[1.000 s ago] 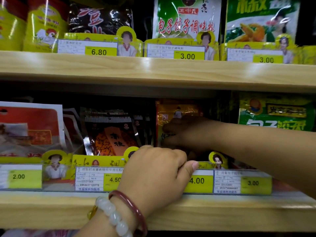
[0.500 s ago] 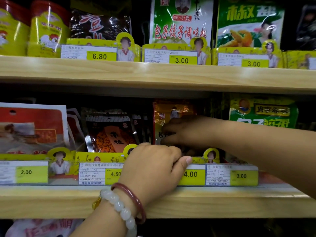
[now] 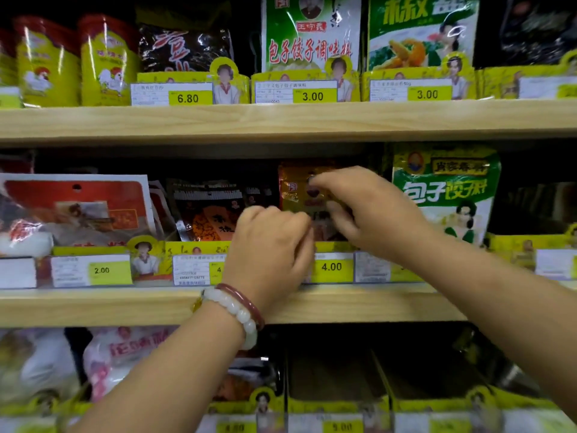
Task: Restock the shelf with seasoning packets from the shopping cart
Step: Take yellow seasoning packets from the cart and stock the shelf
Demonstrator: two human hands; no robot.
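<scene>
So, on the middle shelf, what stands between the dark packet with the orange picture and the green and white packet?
In the head view, the orange-brown packet stands between the dark packet and the green packet, partly covered by both hands.

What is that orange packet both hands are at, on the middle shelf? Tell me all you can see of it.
The orange packet is a glossy, plastic-looking pouch, orange-gold with a small red mark near its upper left. It stands upright on the middle shelf, behind the 4.00 price tag. The right hand pinches its top and hides its right part; the left hand covers its lower edge. Its print is too blurred to read.
</scene>
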